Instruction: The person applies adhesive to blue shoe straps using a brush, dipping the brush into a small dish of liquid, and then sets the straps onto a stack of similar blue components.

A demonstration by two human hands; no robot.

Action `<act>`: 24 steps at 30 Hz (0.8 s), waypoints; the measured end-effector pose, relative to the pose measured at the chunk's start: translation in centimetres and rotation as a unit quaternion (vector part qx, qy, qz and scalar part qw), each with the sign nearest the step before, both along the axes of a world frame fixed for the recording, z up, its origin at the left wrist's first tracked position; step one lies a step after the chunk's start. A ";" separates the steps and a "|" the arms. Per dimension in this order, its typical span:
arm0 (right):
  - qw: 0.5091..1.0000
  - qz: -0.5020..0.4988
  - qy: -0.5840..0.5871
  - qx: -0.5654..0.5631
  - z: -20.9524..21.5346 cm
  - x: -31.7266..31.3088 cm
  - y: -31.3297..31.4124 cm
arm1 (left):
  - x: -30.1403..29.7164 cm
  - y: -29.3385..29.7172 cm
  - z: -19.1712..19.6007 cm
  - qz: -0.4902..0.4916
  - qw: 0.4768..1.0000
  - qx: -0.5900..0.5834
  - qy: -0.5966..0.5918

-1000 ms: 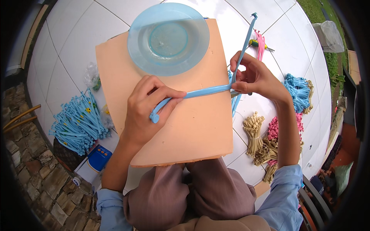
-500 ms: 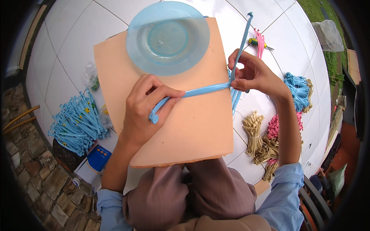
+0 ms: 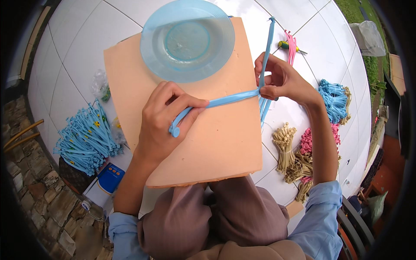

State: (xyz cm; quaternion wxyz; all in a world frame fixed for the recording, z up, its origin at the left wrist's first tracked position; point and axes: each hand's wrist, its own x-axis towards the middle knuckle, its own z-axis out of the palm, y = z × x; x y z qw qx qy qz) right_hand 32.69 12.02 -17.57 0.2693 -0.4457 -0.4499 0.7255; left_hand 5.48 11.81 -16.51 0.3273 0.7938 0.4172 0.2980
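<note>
Blue strip (image 3: 229, 100) lies across the peach board (image 3: 216, 147), pinned near its left end by my left hand (image 3: 162, 119), fingers curled shut; right hand (image 3: 281, 82) pinches the fold at the board's right edge, keeping it taut. Blue plate (image 3: 187, 40) sits at the far edge.

The upright blue strip (image 3: 268, 47) now leans left.

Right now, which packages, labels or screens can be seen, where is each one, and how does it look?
Clear plastic bag: on the white tiles left of the orange board, crumpled, with something green inside.
Small blue box: lower left, under the heap of blue strips, blue with a white panel and orange spots.
Clear plastic bag: top right by the grass, pale and see-through.
No screens.
</note>
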 end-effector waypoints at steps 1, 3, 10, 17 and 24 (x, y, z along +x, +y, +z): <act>1.000 -0.006 -0.002 -0.010 0.1 -0.1 0.0 | 0.0 0.0 0.1 -0.002 1.000 0.001 0.002; 1.000 -0.011 -0.005 -0.020 0.2 -0.2 -0.1 | 0.0 0.1 0.1 -0.006 1.000 0.009 0.008; 0.994 -0.044 -0.092 0.025 -0.8 -0.7 -0.7 | 0.0 -0.1 0.2 -0.040 0.998 0.020 0.053; 0.997 -0.068 -0.041 -0.009 -0.7 -1.0 -0.9 | -0.5 0.2 0.8 -0.078 0.991 0.076 0.075; 0.996 -0.075 -0.044 -0.028 0.0 -1.4 -0.8 | -0.9 2.3 1.6 -0.236 0.929 0.235 0.158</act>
